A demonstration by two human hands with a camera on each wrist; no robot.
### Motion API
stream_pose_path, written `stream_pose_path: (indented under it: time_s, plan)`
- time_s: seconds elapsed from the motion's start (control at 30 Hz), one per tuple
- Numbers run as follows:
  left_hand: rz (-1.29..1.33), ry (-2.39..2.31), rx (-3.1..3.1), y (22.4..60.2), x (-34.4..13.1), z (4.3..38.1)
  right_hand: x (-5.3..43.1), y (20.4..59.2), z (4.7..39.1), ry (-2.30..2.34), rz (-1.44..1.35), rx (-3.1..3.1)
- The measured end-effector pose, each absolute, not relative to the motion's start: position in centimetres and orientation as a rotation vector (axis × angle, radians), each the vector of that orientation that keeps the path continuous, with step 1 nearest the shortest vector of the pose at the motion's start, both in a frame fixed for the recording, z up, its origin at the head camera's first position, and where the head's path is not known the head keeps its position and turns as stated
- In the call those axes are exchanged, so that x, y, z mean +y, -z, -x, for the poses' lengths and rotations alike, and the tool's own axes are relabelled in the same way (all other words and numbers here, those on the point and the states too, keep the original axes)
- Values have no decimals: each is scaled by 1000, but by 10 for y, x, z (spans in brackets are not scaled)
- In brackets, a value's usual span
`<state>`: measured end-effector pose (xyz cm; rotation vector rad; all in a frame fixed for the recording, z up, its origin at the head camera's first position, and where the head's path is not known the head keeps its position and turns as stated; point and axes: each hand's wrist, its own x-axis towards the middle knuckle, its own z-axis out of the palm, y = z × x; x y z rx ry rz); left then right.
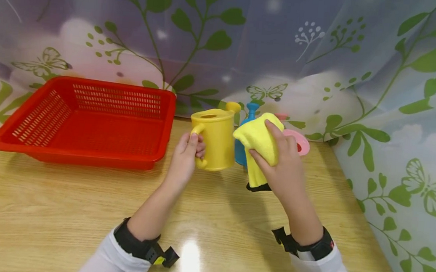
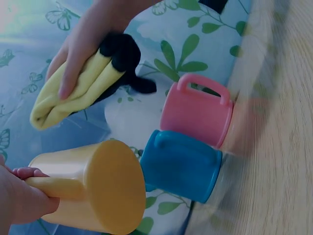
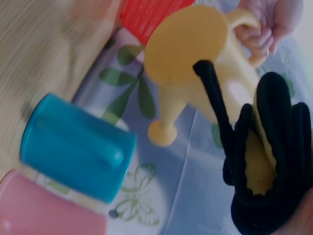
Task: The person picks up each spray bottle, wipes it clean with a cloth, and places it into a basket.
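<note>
My left hand [image 1: 185,152] grips the handle of a yellow watering can [image 1: 219,142], fingers wrapped round it. Raised off the table, the can shows its round base in the left wrist view. In my right hand [image 1: 288,168] is a folded yellow cloth [image 1: 257,136] with black edging, pinched between thumb and fingers just right of the can. A loose black strip dangles from the cloth [image 3: 274,196] in the right wrist view. Beyond the cloth stand a blue watering can [image 2: 181,164] and a pink watering can [image 2: 198,115], side by side, partly hidden in the head view.
To the left, a red plastic basket [image 1: 94,161] with slotted walls stands on the wooden table [image 1: 64,209]. A curtain [image 1: 270,42] printed with leaves and butterflies hangs along the table's back edge and its right side.
</note>
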<state>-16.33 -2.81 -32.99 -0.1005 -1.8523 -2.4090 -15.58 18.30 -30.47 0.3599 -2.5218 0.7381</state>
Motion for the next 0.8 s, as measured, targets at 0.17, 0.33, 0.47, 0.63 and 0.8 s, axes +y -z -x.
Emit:
stream_pose_path:
  time_s: [0.17,0.33,0.47,0.63,0.8]
  plan:
    - [82,2433,-1809,328,-24,159,162,308,149,-703,-362,-2474]
    - [95,2412,-1801,324,-20,155,150,314,147,-705,-379,-2416]
    - [106,2427,-1778,323,-16,153,145,320,147,-726,-383,-2370]
    - [134,2434,-1769,325,-15,151,139,323,147,-761,-391,-2333]
    - [163,2448,-1759,326,-16,149,135,327,147,-760,-398,-2289]
